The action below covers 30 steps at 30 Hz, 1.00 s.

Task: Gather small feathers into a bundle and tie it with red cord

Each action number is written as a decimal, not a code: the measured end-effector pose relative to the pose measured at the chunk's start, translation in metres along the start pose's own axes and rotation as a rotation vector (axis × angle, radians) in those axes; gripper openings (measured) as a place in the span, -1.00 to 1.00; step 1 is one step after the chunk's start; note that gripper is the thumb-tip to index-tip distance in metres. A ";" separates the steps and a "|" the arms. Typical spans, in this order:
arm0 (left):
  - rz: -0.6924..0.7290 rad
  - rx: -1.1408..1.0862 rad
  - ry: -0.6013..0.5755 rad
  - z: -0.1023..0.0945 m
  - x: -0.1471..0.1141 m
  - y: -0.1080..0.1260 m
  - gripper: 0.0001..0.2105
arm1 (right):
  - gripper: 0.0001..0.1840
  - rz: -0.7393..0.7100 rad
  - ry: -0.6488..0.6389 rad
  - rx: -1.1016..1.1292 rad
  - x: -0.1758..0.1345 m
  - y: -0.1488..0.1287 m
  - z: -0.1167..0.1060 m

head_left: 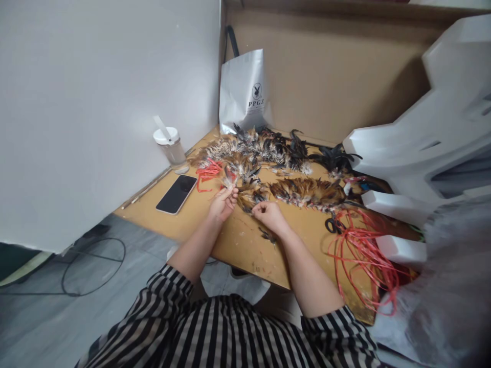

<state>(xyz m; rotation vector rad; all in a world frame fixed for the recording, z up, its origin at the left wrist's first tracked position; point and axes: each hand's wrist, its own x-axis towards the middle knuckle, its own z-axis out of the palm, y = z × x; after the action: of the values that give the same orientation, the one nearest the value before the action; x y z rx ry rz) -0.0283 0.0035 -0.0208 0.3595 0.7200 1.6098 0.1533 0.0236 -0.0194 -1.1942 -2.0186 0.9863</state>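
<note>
My left hand is closed in a pinch on a small bunch of feathers, pale at the base, standing up from the fingertips. To its right, my right hand has thumb and fingers pressed together; whether something thin is between them I cannot make out. Loose brown and dark feathers lie just beyond both hands. A thick row of brown feathers with a pale and red lower edge stretches to the right. Behind lies a larger pile of speckled feathers. Red plastic strips lie left of it.
A phone and a lidded cup stand at the left of the wooden table. A silver bag leans at the back. Black-handled scissors and tangled red strips lie right, beside white foam pieces.
</note>
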 end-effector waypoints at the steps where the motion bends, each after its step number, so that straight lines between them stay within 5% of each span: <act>1: -0.012 -0.017 -0.004 0.000 0.000 0.000 -0.92 | -0.86 -0.021 -0.005 -0.047 -0.001 -0.001 -0.002; 9: -0.119 -0.101 -0.067 0.001 -0.002 0.000 -0.94 | -0.86 -0.134 -0.164 -0.523 -0.011 -0.030 -0.014; 15: -0.112 -0.080 -0.100 -0.001 -0.002 -0.001 -0.91 | -0.81 -0.051 -0.178 -0.753 -0.015 -0.035 -0.007; 18: -0.113 -0.081 -0.103 0.000 -0.003 -0.001 -0.91 | -0.88 -0.027 -0.196 -0.512 -0.011 -0.026 -0.013; 25: -0.104 0.026 -0.120 0.000 -0.004 -0.005 -0.88 | -0.73 0.244 -0.019 0.501 -0.002 -0.020 -0.027; 30: -0.114 0.268 -0.232 0.006 -0.012 -0.017 -0.81 | -0.71 0.254 -0.202 0.938 -0.002 -0.023 -0.014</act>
<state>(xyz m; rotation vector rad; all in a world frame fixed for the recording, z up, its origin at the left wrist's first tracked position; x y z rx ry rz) -0.0094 -0.0056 -0.0248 0.6763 0.7635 1.3393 0.1539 0.0187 0.0070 -0.8287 -1.2327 1.9409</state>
